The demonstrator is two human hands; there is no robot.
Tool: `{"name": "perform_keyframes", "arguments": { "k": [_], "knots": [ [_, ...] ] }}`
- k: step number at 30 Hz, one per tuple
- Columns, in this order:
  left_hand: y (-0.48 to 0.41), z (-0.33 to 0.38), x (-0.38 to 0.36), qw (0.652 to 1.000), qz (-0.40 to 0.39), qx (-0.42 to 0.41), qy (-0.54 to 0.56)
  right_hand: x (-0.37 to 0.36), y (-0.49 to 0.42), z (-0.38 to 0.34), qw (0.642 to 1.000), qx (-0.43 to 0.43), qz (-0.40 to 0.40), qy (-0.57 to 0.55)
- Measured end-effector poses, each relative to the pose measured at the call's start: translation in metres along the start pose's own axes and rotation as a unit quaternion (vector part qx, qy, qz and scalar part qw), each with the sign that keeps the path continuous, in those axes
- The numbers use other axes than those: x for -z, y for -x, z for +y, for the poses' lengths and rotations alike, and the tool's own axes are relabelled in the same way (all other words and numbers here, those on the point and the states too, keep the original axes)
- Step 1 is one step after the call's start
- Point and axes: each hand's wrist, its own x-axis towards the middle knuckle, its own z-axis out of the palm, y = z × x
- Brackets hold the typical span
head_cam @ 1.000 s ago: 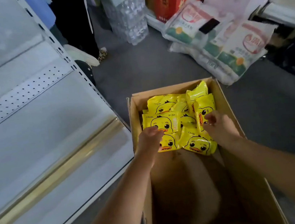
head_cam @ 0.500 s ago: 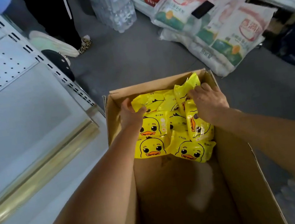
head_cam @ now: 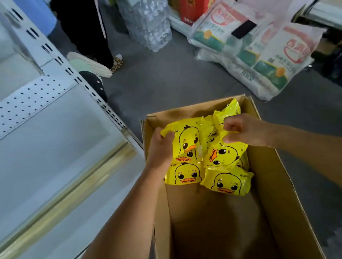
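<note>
Now, head view: the left hand (head_cam: 160, 150), reaching a moment ago, clamps a packet (head_cam: 187, 142) at the box (head_cam: 270, 170) far left corner; the right hand (head_cam: 247, 129) pinches a second packet (head_cam: 222, 155) by the far right wall. Lifting likely follows.

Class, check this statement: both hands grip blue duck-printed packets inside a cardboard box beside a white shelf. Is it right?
Not quite. The head view shows the duck-printed packets are yellow, not blue. The left hand and right hand do grip them inside the cardboard box beside the white shelf.
</note>
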Motion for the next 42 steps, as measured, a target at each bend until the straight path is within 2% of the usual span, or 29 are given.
{"name": "perform_keyframes", "arguments": {
  "k": [3, 7, 11, 16, 23, 25, 27, 29, 31, 34, 38, 42],
  "knots": [
    [0.029, 0.011, 0.019, 0.998, -0.019, 0.019, 0.048, 0.007, 0.011, -0.032, 0.998, -0.008, -0.005, -0.063],
    [0.069, 0.020, 0.039, 0.995, -0.041, 0.040, 0.083, 0.004, 0.021, -0.078, 0.996, 0.014, -0.030, -0.078],
    [0.102, 0.028, 0.060, 0.992, -0.052, 0.046, 0.105, -0.005, 0.031, -0.126, 0.995, 0.058, -0.067, -0.047],
    [0.151, 0.041, 0.095, 0.984, -0.065, 0.040, 0.162, -0.026, 0.039, -0.187, 0.993, 0.089, -0.073, -0.003],
    [0.204, 0.044, 0.156, 0.984, -0.079, 0.047, 0.149, -0.067, 0.057, -0.278, 0.979, 0.167, -0.112, 0.005],
    [0.216, 0.041, 0.178, 0.982, -0.057, 0.043, 0.177, -0.082, 0.062, -0.305, 0.976, 0.191, -0.106, -0.013],
    [0.226, 0.038, 0.201, 0.976, -0.014, 0.046, 0.212, -0.097, 0.065, -0.331, 0.976, 0.202, -0.044, -0.062],
    [0.236, 0.033, 0.225, 0.964, 0.043, 0.061, 0.257, -0.108, 0.066, -0.354, 0.978, 0.177, 0.034, -0.100],
    [0.244, 0.029, 0.251, 0.941, 0.107, 0.067, 0.315, -0.118, 0.069, -0.374, 0.982, 0.146, 0.061, -0.103],
    [0.255, 0.025, 0.288, 0.903, 0.184, 0.050, 0.386, -0.137, 0.078, -0.406, 0.990, 0.120, -0.017, -0.072],
    [0.274, 0.029, 0.335, 0.867, 0.247, 0.006, 0.432, -0.179, 0.092, -0.454, 0.986, 0.115, -0.123, 0.009],
    [0.292, 0.034, 0.386, 0.845, 0.281, -0.014, 0.455, -0.212, 0.098, -0.501, 0.973, 0.156, -0.167, -0.028]
  ]
}}
